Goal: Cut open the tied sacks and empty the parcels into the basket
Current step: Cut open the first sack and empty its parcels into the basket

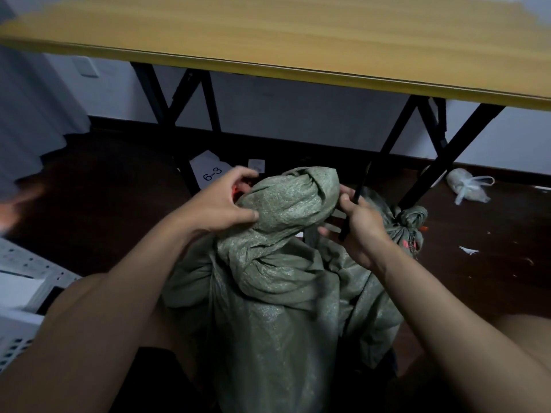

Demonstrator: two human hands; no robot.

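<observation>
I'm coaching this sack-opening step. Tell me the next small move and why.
Probably bring the black tool in the right hand to the neck under the gathered top, since the left hand grips the near sack there and it looks unopened.

Table (298, 40): yellow wood-grain top, 12 o'clock, spanning the frame; black crossed folding legs (176, 108) at 11 and 2 o'clock; wall (298, 114): pale, plain, behind the legs, white switch plate (86, 66) at 10 o'clock; dark skirting along its foot; floor (104, 204): dark brown, dimly lit; curtain (26, 114): grey, 9 o'clock.
</observation>
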